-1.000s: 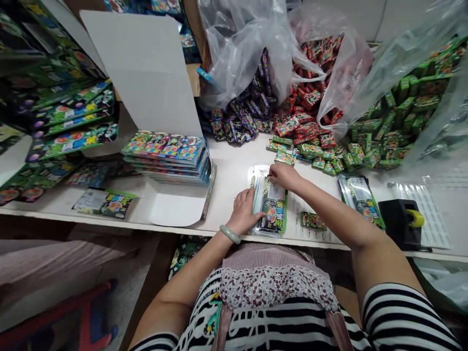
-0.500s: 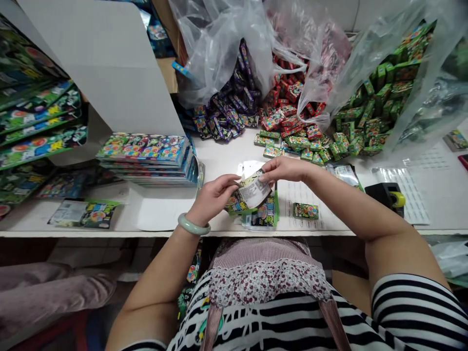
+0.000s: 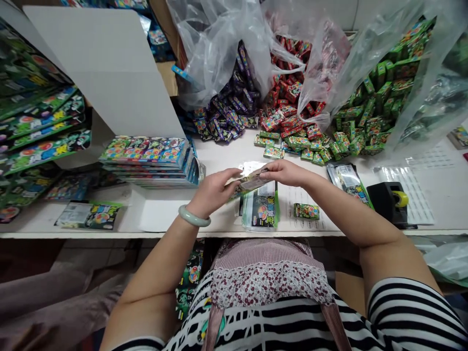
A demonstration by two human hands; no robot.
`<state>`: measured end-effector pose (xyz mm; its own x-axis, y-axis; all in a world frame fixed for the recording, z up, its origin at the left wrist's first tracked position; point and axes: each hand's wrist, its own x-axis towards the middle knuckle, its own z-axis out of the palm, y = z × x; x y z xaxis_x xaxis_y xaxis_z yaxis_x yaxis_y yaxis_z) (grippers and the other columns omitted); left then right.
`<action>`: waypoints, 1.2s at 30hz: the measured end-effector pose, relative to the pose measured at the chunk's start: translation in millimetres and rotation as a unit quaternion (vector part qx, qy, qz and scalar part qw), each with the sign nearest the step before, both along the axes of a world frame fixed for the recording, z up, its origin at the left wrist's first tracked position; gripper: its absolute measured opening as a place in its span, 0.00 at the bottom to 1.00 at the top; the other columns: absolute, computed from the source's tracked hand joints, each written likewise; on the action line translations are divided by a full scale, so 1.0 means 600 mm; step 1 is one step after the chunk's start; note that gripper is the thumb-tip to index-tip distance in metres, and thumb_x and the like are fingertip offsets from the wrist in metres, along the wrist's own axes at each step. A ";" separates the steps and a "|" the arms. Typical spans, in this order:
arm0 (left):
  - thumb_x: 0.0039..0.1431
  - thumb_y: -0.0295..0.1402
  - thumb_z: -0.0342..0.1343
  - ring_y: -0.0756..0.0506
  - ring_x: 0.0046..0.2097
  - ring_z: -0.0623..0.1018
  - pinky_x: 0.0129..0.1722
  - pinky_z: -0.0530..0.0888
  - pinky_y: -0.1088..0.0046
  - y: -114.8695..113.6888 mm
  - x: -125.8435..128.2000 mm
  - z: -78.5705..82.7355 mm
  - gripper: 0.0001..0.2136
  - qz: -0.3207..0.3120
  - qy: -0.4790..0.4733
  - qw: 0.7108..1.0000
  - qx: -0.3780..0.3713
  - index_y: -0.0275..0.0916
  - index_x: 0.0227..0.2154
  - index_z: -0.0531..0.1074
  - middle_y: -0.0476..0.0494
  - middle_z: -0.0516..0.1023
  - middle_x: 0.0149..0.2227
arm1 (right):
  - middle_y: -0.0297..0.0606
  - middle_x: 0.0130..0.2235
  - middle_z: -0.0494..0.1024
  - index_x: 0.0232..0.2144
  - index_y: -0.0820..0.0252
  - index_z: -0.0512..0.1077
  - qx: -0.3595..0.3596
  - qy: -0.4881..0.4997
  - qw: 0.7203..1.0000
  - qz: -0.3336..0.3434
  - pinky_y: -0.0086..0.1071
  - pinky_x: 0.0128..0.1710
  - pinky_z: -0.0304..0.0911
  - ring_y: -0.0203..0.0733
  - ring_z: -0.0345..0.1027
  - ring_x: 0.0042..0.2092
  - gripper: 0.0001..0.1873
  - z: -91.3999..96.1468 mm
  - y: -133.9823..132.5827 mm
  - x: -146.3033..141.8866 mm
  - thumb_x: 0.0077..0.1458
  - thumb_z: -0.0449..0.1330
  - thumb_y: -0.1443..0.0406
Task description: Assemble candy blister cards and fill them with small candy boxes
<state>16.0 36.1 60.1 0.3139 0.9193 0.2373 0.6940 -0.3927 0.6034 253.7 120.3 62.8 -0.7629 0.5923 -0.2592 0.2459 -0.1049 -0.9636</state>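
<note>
Between my two hands a printed flat packet (image 3: 252,182) is held tilted, seen nearly edge-on. My left hand (image 3: 214,191), with a jade-green bangle at its wrist, grips the packet's left end between thumb and fingers. At the other end my right hand (image 3: 283,172) pinches the upper right corner. Below them on the table lie green-edged printed packets (image 3: 263,210), overlapping one another. A small green box (image 3: 306,211) lies to their right on a printed sheet.
Purple boxes (image 3: 230,109), red boxes (image 3: 287,105) and green boxes (image 3: 376,112) spill from clear plastic bags at the back. At left stands a stack of printed cards (image 3: 146,151) by a white carton flap (image 3: 102,73). A tape dispenser (image 3: 389,202) sits at right.
The held packet has turned from showing its printed face to lying almost edge-on. My left fingers have straightened and lifted slightly. The packets below are more exposed.
</note>
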 end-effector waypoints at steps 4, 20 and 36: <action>0.64 0.33 0.51 0.38 0.52 0.78 0.52 0.74 0.59 -0.003 0.013 -0.013 0.15 0.020 0.089 0.992 0.084 0.37 0.52 0.71 0.33 0.79 0.50 | 0.37 0.48 0.81 0.39 0.58 0.80 -0.009 0.073 0.997 0.007 0.39 0.57 0.62 0.38 0.72 0.50 0.11 -0.001 0.008 -0.004 0.53 0.65 0.61; 0.44 0.45 0.69 0.48 0.33 0.78 0.35 0.75 0.73 -0.014 0.016 -0.050 0.18 0.205 -0.526 0.805 -0.183 0.36 0.33 0.76 0.46 0.81 0.32 | 0.30 0.27 0.75 0.29 0.57 0.69 -0.052 0.123 0.977 -0.165 0.34 0.34 0.69 0.36 0.69 0.30 0.25 -0.075 -0.059 -0.071 0.40 0.70 0.46; 0.50 0.40 0.69 0.50 0.38 0.80 0.36 0.74 0.78 -0.066 0.017 -0.083 0.24 0.181 -0.603 0.738 -0.243 0.40 0.48 0.69 0.47 0.81 0.40 | 0.30 0.27 0.71 0.31 0.56 0.68 -0.109 0.028 0.987 -0.114 0.31 0.24 0.61 0.33 0.63 0.26 0.19 -0.108 -0.124 -0.034 0.43 0.68 0.52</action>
